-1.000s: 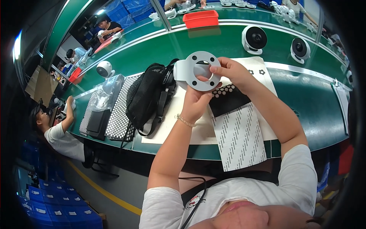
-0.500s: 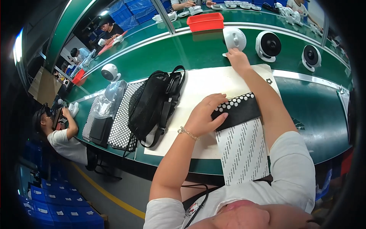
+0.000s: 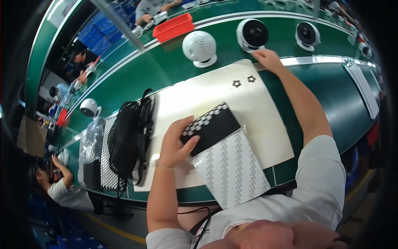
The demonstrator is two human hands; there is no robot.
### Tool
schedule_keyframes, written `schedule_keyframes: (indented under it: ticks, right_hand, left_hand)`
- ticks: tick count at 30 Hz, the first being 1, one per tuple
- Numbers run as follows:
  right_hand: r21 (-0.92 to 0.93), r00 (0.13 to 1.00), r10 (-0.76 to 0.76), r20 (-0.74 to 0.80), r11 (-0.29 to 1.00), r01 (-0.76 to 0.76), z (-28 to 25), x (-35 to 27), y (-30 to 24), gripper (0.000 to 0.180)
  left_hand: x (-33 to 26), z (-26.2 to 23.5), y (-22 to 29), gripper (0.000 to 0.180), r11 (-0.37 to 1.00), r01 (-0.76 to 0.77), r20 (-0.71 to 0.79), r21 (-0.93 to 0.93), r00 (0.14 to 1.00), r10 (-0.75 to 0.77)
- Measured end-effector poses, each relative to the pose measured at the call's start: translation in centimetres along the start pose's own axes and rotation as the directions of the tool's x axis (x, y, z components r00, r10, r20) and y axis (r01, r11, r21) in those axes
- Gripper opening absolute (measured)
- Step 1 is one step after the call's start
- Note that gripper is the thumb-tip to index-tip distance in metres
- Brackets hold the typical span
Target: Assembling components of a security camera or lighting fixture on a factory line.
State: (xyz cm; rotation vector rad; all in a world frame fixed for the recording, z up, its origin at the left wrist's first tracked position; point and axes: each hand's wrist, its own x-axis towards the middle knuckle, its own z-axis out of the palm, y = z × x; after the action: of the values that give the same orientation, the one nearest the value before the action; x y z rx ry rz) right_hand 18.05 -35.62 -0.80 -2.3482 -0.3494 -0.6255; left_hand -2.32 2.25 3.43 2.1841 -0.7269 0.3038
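Note:
My left hand (image 3: 177, 143) holds a black sheet with rows of white dots (image 3: 213, 128) at its left end, thumb on its face and fingers at the dotted edge. A white sheet with slanted printed lines (image 3: 232, 170) extends from its near side toward my body, over the table's edge. My right hand (image 3: 268, 61) reaches far forward, fingers curled at the base of a white round-headed device with a black front (image 3: 253, 35). The fingertips are partly hidden there. Left of it stands a similar device (image 3: 199, 47), its white back with slots toward me.
Under the sheets lies a cream board (image 3: 265, 124) with two small flower-shaped marks. A black mesh bag (image 3: 126, 141), honeycomb sheets (image 3: 110, 153) and plastic wrap (image 3: 92, 139) are at left. Another device (image 3: 307, 36) and a red bin (image 3: 173, 27) stand farther back. Co-workers sit around.
My right hand has left the first white device and moved right to the black-fronted one. That first device now shows its slotted back. The view has shifted; my left hand stays on the dotted sheet.

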Motion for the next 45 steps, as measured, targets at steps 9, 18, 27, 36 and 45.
schedule_keyframes:
  ticks: [9,18,27,36,45]
  right_hand:
    - [-0.564,0.798,0.495,-0.343,0.571,-0.596,-13.3,-0.7,18.7,0.050]
    - [-0.734,0.881,0.049,-0.470,0.533,-0.421,-14.3,0.2,19.6,0.023]
    - [-0.771,0.885,-0.266,-0.381,0.620,-0.145,-13.9,-5.9,12.2,0.016]
    - [0.062,0.847,-0.202,-0.491,0.962,0.266,-9.3,-8.5,-12.0,0.024]
    - [0.744,0.929,-0.352,0.116,0.650,0.154,-3.3,-9.1,-31.3,0.033]
  left_hand:
    - [-0.2,0.4,-1.0,0.057,0.972,0.187,-0.042,-0.140,0.980,-0.195]
    - [-0.2,0.3,-0.9,0.047,0.982,0.163,-0.066,-0.098,0.983,-0.170]
    - [-0.1,0.1,0.0,0.041,0.995,0.096,-0.062,-0.033,0.993,-0.098]
    - [-0.5,-0.9,0.3,0.037,0.973,-0.153,-0.152,-0.173,0.980,0.127]
    - [-2.0,-1.2,-0.4,0.024,0.560,-0.199,-0.168,-0.804,0.980,0.107]
